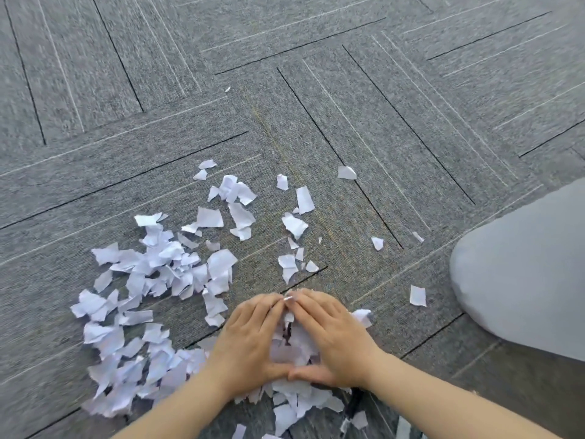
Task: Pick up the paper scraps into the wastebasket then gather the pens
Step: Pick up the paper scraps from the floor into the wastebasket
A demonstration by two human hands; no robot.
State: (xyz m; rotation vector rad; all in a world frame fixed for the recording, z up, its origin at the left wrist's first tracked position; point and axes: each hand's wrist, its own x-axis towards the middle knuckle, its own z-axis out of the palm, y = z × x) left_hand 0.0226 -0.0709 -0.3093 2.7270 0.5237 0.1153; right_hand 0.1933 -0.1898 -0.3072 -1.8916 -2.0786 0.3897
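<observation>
Many torn white paper scraps lie scattered over the grey carpet, thickest at the left and near the bottom edge. My left hand and my right hand lie side by side on the floor, fingertips and thumbs meeting. Together they ring a small heap of scraps and press in on it from both sides with nearly straight fingers. More scraps stick out from under my wrists. No wastebasket or pen is in view.
A grey-clad knee fills the right edge. Single scraps lie apart at the far side and to the right. Grey carpet tiles stretch beyond.
</observation>
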